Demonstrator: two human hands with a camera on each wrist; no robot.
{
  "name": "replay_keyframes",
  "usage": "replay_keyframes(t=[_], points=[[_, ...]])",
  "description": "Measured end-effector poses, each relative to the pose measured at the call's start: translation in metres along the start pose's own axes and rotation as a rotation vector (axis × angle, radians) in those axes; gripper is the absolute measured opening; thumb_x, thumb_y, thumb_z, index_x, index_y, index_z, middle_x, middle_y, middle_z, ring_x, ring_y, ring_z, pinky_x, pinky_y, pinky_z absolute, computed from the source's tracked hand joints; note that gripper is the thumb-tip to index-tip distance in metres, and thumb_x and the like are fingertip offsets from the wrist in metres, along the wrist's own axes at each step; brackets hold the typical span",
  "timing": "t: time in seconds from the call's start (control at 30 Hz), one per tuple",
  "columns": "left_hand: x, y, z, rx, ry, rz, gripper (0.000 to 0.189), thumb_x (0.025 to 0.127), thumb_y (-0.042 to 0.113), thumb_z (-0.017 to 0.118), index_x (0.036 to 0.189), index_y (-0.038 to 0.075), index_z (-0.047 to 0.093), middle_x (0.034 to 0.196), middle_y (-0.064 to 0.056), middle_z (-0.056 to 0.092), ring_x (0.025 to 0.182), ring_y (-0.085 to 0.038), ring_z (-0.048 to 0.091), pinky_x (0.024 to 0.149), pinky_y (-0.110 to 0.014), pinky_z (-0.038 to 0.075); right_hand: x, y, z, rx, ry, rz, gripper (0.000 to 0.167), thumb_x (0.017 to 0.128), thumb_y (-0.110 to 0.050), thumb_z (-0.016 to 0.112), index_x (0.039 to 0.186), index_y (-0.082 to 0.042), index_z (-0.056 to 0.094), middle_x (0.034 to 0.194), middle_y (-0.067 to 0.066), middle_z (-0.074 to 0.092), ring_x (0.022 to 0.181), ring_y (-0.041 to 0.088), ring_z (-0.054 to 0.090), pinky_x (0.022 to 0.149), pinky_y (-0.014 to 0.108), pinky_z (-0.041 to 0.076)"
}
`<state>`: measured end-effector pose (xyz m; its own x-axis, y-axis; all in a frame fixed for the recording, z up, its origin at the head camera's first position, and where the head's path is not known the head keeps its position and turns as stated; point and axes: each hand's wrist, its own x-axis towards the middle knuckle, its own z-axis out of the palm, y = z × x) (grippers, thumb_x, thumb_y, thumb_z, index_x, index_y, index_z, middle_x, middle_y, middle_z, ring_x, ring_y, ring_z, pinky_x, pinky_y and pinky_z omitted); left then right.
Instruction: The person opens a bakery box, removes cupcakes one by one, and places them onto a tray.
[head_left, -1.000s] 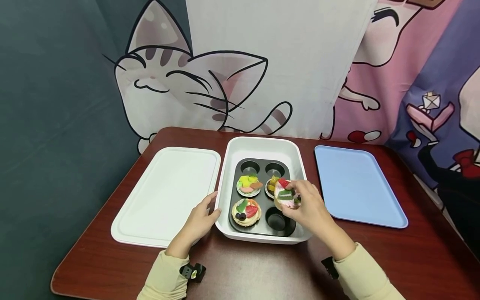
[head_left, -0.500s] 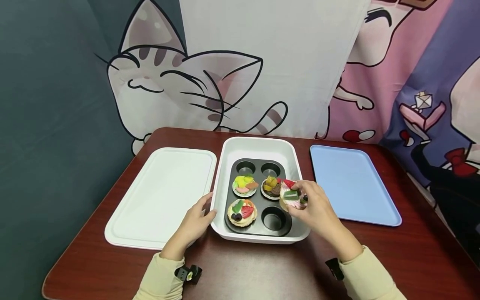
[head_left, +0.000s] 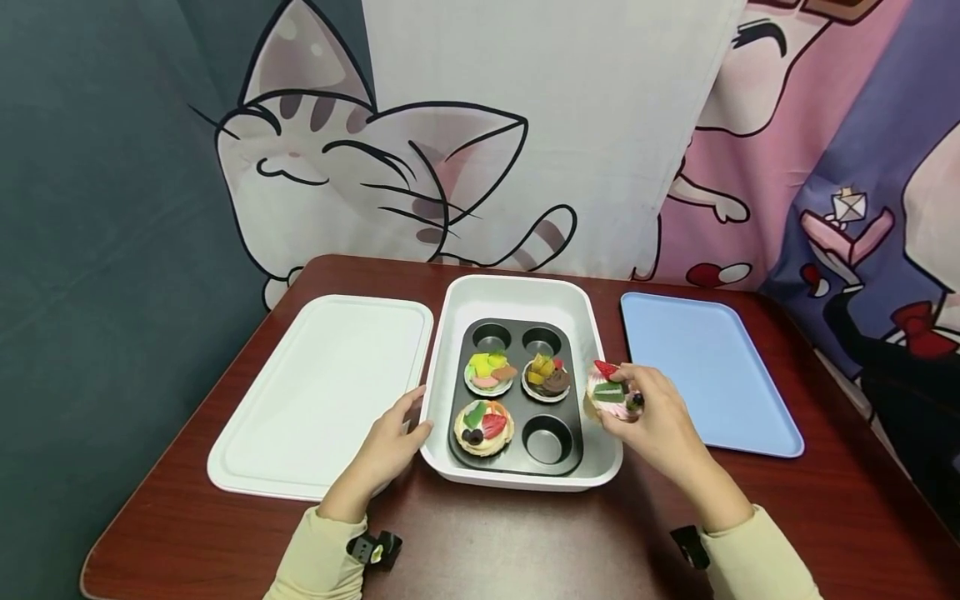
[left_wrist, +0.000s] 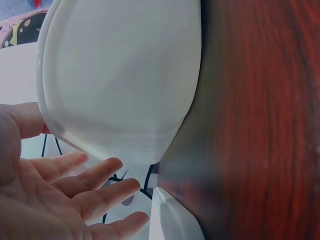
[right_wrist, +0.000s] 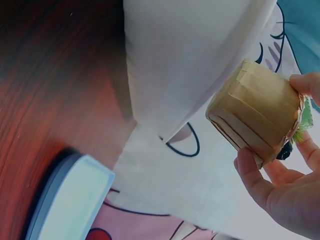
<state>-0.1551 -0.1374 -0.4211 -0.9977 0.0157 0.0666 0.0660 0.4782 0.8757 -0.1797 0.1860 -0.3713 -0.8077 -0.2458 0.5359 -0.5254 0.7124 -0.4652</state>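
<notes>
Right hand [head_left: 656,417]: grasping, thumb and fingers pinching a pink-cream cupcake [head_left: 609,392] by its tan paper wrapper. Topping shows strawberry, green slices, dark berry. Cupcake is up at the right wall of the white bin [head_left: 517,297], off the muffin tin [head_left: 517,443]; can't tell if it touches the wall. Left hand [head_left: 393,437]: not clenched, fingers extended, thumb against the bin's left rim; looks like steadying, not lifting.

Inside the bin: six-cup tin, dark metal. Three cupcakes seated in it: yellow-topped cupcake [head_left: 490,372] middle left, chocolate cupcake [head_left: 546,382] middle right, strawberry-and-berry cupcake [head_left: 483,427] front left.

Either side of the bin: white tray [head_left: 322,400] on the left, blue tray [head_left: 720,375] on the right. All on the reddish-brown tabletop [head_left: 517,542], cartoon-print curtain [head_left: 480,200] behind.

Step in hand, my read: single-cupcake transfer, carry phase, probably between tin and blue tray. Next move calls for clearing the bin's right rim, then lowering the cupcake base-down onto the blue tray before letting go. Keep the pinch light; the paper wrapper may crease. Left hand best kept at the bin in case it shifts.
</notes>
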Motion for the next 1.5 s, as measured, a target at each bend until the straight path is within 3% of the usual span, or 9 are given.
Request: replay_keyframes(t=[0.33,0.53,0.7,1.03,1.5], points=[[-0.001,0.000,-0.001,0.010,-0.003,-0.010,0.050,0.083,0.006,0.055,0.130,0.002,0.037,0.117,-0.018,0.050,0.111,-0.035,0.042,0.091,-0.048,0.031,-0.001,0.021,-0.023,-0.053,0.096,0.026,0.046,0.055,0.002,0.076,0.095,0.000,0.053,0.094,0.019,0.053,0.081,0.028,0.045,0.061,0.037,0.033],[-0.001,0.000,-0.002,0.008,-0.004,-0.003,0.049,0.084,0.006,0.054,0.129,0.002,0.038,0.117,-0.018,0.051,0.110,-0.036,0.043,0.090,-0.048,0.032,-0.003,0.034,-0.035,-0.092,0.102,0.064,0.046,0.056,0.002,0.076,0.096,0.002,0.053,0.089,0.017,0.052,0.077,0.024,0.044,0.058,0.032,0.032],[-0.001,0.000,-0.001,0.003,-0.004,0.003,0.049,0.084,0.005,0.054,0.129,0.002,0.038,0.116,-0.018,0.051,0.110,-0.036,0.043,0.090,-0.048,0.032,-0.007,0.046,-0.039,-0.098,0.104,0.104,0.047,0.056,0.001,0.076,0.096,0.003,0.052,0.086,0.019,0.051,0.077,0.028,0.044,0.059,0.036,0.031],[0.000,-0.001,0.000,0.011,0.001,0.004,0.050,0.083,0.006,0.055,0.130,0.002,0.038,0.115,-0.017,0.053,0.109,-0.034,0.045,0.090,-0.047,0.034,-0.015,0.076,-0.052,-0.158,0.098,0.245,0.046,0.062,-0.004,0.073,0.101,0.004,0.050,0.088,0.024,0.048,0.078,0.033,0.043,0.059,0.040,0.033],[-0.001,0.000,0.000,0.019,-0.005,-0.005,0.050,0.084,0.007,0.054,0.130,0.002,0.037,0.116,-0.016,0.052,0.108,-0.032,0.046,0.089,-0.047,0.034,-0.029,0.126,-0.068,-0.218,0.073,0.433,0.049,0.070,-0.012,0.069,0.106,0.010,0.044,0.092,0.030,0.045,0.089,0.042,0.038,0.075,0.053,0.025]])
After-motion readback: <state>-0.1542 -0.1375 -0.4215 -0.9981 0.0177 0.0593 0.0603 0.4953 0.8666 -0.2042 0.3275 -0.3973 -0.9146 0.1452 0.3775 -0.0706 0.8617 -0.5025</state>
